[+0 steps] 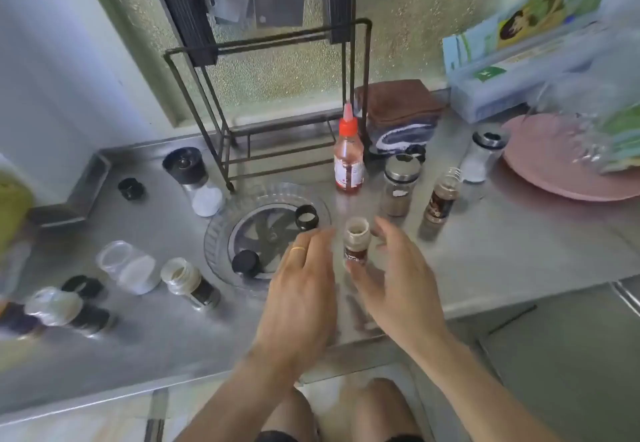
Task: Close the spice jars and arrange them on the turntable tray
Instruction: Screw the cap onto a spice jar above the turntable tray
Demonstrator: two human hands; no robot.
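A small open spice jar of brown powder stands upright just right of the clear turntable tray. My right hand cups around the jar with fingers spread, the thumb by its base. My left hand hovers at the jar's left, fingers apart and blurred, holding nothing. Two black lids lie on the tray. Left of the tray are open jars and a black-topped grinder. To the right stand a steel-lidded jar, an open jar and a shaker.
A red-capped sauce bottle stands behind the tray beside a black wire rack. Loose black lids lie at the left. A pink plate and folded cloths sit at the back right. A sink drops off at the lower right.
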